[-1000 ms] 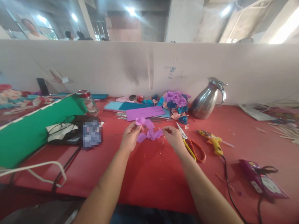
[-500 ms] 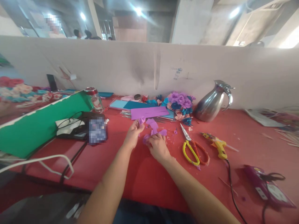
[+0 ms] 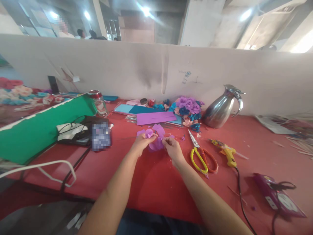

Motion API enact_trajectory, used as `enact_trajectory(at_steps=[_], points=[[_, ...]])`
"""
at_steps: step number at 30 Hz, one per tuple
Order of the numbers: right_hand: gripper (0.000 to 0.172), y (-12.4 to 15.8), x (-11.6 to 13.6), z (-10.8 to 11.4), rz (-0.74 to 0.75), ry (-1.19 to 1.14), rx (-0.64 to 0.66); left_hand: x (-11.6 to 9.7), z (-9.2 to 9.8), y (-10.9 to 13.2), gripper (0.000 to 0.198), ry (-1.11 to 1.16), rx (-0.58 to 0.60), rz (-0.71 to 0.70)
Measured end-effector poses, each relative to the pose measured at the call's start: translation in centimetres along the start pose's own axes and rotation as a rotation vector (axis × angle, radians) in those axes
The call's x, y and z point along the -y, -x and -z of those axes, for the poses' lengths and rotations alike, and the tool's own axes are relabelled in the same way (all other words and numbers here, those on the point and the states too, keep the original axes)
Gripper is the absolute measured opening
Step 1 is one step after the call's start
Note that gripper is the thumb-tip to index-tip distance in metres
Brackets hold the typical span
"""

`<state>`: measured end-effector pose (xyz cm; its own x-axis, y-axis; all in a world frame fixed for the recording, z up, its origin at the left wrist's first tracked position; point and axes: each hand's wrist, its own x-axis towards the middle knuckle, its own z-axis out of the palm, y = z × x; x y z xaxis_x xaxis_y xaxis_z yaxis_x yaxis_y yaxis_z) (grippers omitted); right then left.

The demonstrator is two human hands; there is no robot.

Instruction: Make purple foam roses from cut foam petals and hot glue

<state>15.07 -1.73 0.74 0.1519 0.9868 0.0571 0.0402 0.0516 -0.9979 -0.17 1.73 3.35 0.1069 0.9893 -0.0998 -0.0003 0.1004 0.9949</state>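
My left hand (image 3: 141, 143) is closed on a small purple paper flower (image 3: 149, 133), whose rolled centre faces up. Close by on the right, the fingers of my right hand (image 3: 173, 148) are pinched at the edge of a purple paper petal (image 3: 159, 142). More cut purple paper pieces (image 3: 158, 129) lie on the red table just beyond and between my hands. Behind them is a flat purple paper sheet (image 3: 156, 118). Scissors (image 3: 199, 155) with one yellow and one orange-red handle lie to the right of my right hand.
A yellow glue gun (image 3: 228, 154) with a black cord lies on the right, near a maroon box (image 3: 278, 195). At the back are finished paper flowers (image 3: 189, 106), a metal jug (image 3: 220, 107) and a glass jar (image 3: 99, 104). A green panel (image 3: 49, 130) stands left.
My right hand has come up from the loose pieces and shifted slightly right, fingers now pinched at a petal. My left hand has turned the flower so its centre shows.
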Motion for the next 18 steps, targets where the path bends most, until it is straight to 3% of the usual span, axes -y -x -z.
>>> enact_trajectory(at_steps=[3, 5, 8, 14, 18], points=[[0.035, -0.19, 0.42, 0.27, -0.138, -0.232, 0.017, -0.03, -0.29, 0.32, 0.036, 0.04, 0.093, 0.039], [0.038, -0.15, 0.8, 0.37, -0.178, -0.283, 0.021, 0.12, -0.33, 0.4, 0.038, 0.026, 0.083, 0.06], [0.038, -0.03, 1.08, 0.35, -0.171, -0.292, 0.007, 0.46, -0.2, 0.29, 0.04, -0.007, 0.049, 0.085], [0.037, -0.03, 0.58, 0.05, -0.126, -0.246, -0.012, 0.89, -0.09, 0.06, 0.042, 0.047, 0.117, 0.053], [0.035, 0.01, 0.47, -0.04, -0.092, -0.208, -0.036, 0.52, -0.27, 0.25, 0.037, 0.02, 0.096, 0.053]])
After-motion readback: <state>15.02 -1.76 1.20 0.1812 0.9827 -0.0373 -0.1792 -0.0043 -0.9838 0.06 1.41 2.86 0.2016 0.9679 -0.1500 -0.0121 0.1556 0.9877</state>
